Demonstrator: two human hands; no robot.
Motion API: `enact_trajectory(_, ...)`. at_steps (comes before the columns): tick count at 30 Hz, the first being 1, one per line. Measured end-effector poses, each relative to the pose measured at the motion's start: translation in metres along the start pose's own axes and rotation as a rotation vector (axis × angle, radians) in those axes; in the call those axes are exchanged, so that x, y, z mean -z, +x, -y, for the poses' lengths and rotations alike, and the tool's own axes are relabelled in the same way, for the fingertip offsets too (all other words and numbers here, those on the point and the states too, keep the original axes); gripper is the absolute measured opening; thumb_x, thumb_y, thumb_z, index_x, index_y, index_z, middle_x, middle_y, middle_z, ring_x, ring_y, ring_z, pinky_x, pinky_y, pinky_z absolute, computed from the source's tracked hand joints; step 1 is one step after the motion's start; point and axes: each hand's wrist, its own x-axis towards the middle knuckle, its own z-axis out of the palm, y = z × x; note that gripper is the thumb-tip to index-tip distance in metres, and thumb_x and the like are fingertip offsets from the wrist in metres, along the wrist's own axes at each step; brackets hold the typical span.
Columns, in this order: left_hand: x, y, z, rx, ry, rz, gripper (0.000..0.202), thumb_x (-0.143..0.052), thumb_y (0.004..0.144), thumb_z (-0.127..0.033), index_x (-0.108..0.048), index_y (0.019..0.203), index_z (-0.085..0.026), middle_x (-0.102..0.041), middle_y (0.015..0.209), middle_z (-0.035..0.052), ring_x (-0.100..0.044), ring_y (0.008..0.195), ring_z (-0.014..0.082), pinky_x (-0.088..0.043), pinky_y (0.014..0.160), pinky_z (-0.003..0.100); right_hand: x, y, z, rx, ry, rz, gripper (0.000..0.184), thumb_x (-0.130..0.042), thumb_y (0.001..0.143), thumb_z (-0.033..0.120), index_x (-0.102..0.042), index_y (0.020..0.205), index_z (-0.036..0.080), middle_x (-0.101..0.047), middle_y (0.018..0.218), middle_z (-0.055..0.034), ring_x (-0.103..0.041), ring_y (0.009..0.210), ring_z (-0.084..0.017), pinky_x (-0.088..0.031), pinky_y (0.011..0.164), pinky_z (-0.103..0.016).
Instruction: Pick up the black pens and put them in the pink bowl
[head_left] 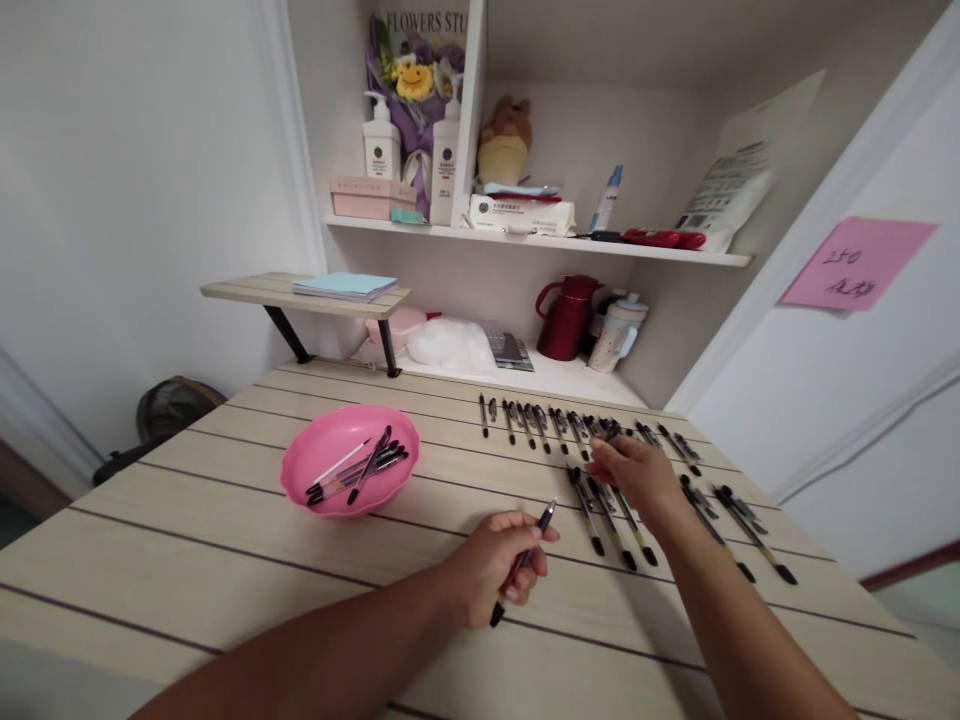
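Observation:
My left hand (491, 565) is closed around a black pen (523, 562), held tilted just above the wooden table (225, 540). My right hand (634, 475) reaches over the pens lying on the table, with its fingertips pinched at the top of one pen in the near row (611, 520). A far row of several black pens (555, 425) lies side by side beyond it. More pens (739, 525) lie to the right of my right forearm. A pink bowl (349, 462) at the left holds several pens.
A small raised shelf (300, 292) with a blue notebook stands at the table's back left. Behind the table, a lower ledge holds a red jug (566, 318) and a cup. An upper shelf carries bottles and boxes. A pink note (855, 263) hangs on the right wall.

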Motion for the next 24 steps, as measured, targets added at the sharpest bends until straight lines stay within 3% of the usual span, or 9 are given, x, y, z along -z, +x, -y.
enact_trajectory(4, 0.001, 0.0, -0.001, 0.01, -0.007, 0.014, 0.027, -0.058, 0.068, -0.032, -0.054, 0.088, -0.014, -0.048, 0.057, -0.0031, -0.029, 0.036, 0.0017, -0.011, 0.039, 0.018, -0.014, 0.004, 0.002, 0.183, -0.782, 0.052, 0.024, -0.059, 0.069, 0.036, -0.061, 0.079, 0.014, -0.065, 0.067, -0.0098, -0.062, 0.067, -0.022, -0.042, 0.062, -0.03)
enact_trajectory(8, 0.001, 0.0, -0.001, 0.001, -0.017, 0.002, 0.027, -0.058, 0.068, -0.032, -0.054, 0.087, -0.014, -0.048, 0.057, -0.0029, -0.029, 0.037, 0.0018, -0.011, 0.04, 0.018, -0.037, -0.002, -0.004, 0.22, -1.112, 0.213, 0.023, -0.054, 0.075, 0.029, -0.063, 0.084, 0.01, -0.066, 0.086, -0.019, -0.063, 0.081, -0.025, -0.042, 0.066, -0.03)
enact_trajectory(12, 0.002, 0.0, -0.001, -0.007, -0.017, 0.022, 0.025, -0.056, 0.069, -0.031, -0.054, 0.087, -0.014, -0.048, 0.057, -0.0026, -0.03, 0.037, 0.0023, -0.011, 0.04, 0.019, -0.051, -0.004, -0.009, 0.221, -1.172, 0.282, 0.026, -0.047, 0.08, 0.027, -0.063, 0.09, 0.009, -0.065, 0.093, -0.0207, -0.063, 0.085, -0.025, -0.042, 0.07, -0.031)
enact_trajectory(17, 0.003, 0.001, -0.001, -0.003, -0.019, 0.035, 0.023, -0.055, 0.07, -0.03, -0.054, 0.087, -0.014, -0.048, 0.056, -0.0025, -0.03, 0.036, 0.0024, -0.011, 0.039, 0.019, -0.053, -0.002, -0.006, 0.239, -1.179, 0.289, 0.027, -0.046, 0.081, 0.029, -0.063, 0.092, 0.01, -0.065, 0.096, -0.0208, -0.062, 0.086, -0.026, -0.041, 0.07, -0.032)
enact_trajectory(20, 0.003, 0.0, -0.001, -0.004, -0.024, 0.024, 0.022, -0.054, 0.071, -0.029, -0.054, 0.087, -0.014, -0.048, 0.057, -0.0023, -0.03, 0.037, 0.0025, -0.011, 0.039, 0.019, -0.043, -0.003, -0.003, 0.263, -1.153, 0.236, 0.028, -0.043, 0.082, 0.03, -0.063, 0.088, 0.011, -0.066, 0.088, -0.0183, -0.063, 0.081, -0.026, -0.04, 0.065, -0.031)
enact_trajectory(24, 0.003, 0.0, -0.001, -0.005, -0.026, 0.014, 0.022, -0.055, 0.071, -0.03, -0.054, 0.086, -0.014, -0.049, 0.057, -0.0019, -0.03, 0.037, 0.0026, -0.012, 0.039, 0.019, -0.014, -0.006, -0.002, 0.324, -1.077, 0.083, 0.032, -0.036, 0.084, 0.029, -0.063, 0.073, 0.016, -0.067, 0.072, -0.0133, -0.062, 0.07, -0.021, -0.036, 0.059, -0.028)
